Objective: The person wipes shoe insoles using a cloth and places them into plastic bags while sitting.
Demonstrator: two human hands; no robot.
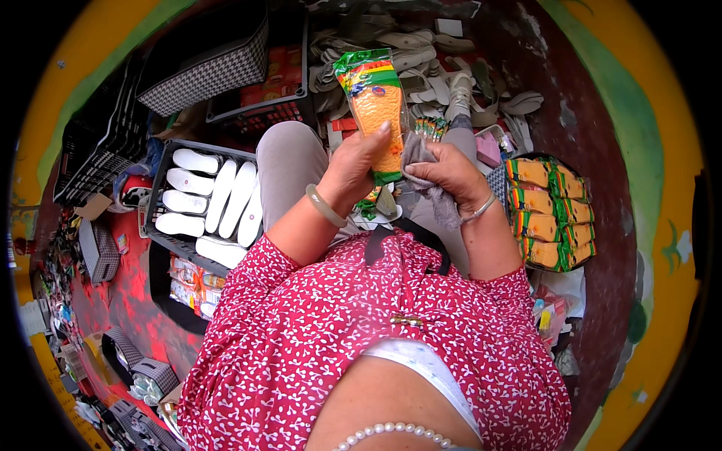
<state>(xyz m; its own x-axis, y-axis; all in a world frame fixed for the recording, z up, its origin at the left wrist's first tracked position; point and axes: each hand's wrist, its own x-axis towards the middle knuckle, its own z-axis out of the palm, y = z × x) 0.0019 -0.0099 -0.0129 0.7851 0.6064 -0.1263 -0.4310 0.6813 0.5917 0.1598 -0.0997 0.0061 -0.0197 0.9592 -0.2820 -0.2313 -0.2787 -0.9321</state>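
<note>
My left hand (355, 161) grips a packaged insole (374, 113), an orange sole shape in clear plastic with green, yellow and red printing. Its thumb lies on the front while the other fingers are behind the pack. Against the pack's right edge, my right hand (455, 177) is closed on a grey cloth (421, 161), part of which hangs below the palm. Both hands are raised in front of me, above my knees. To the right, a basket (496, 180) holds several similar orange packs (532, 201) stacked in two columns.
At the left stands a black crate (162, 169) with white insoles (218, 197). Farther back are a checkered basket (210, 71) and a dark crate (274, 109) with red packs. Loose soles (410, 56) pile up beyond my knees. A black bin (162, 282) of packets sits near left.
</note>
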